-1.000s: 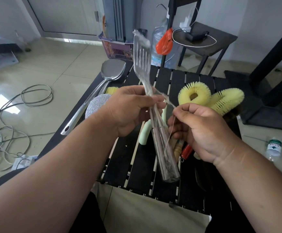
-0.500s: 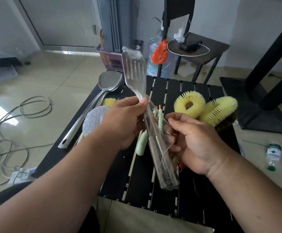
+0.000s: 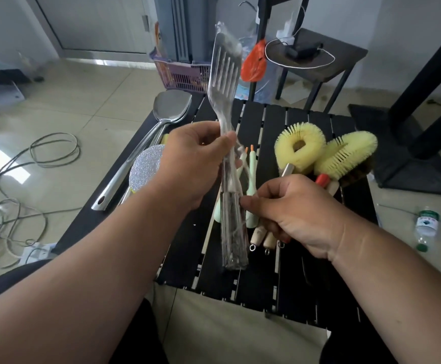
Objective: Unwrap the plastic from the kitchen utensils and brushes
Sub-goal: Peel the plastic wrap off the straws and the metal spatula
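Holding one slotted spatula (image 3: 224,82), steel, sheathed in clear plastic wrap (image 3: 233,232), above the black slatted table (image 3: 306,298). Our left hand (image 3: 195,164) grips its neck; our right hand (image 3: 300,214) pinches the wrap at the handle. Long axis near upright, blade pointing up and away, handle end toward us. On the table we count: one solid steel turner (image 3: 172,107), two yellow ring brushes (image 3: 300,145), one glittery scrubber (image 3: 145,166), two pale green brushes (image 3: 252,179).

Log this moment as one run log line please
step: unwrapping | left hand: holds slotted spatula upright | right hand: pinches plastic wrap at handle | wrap: still on
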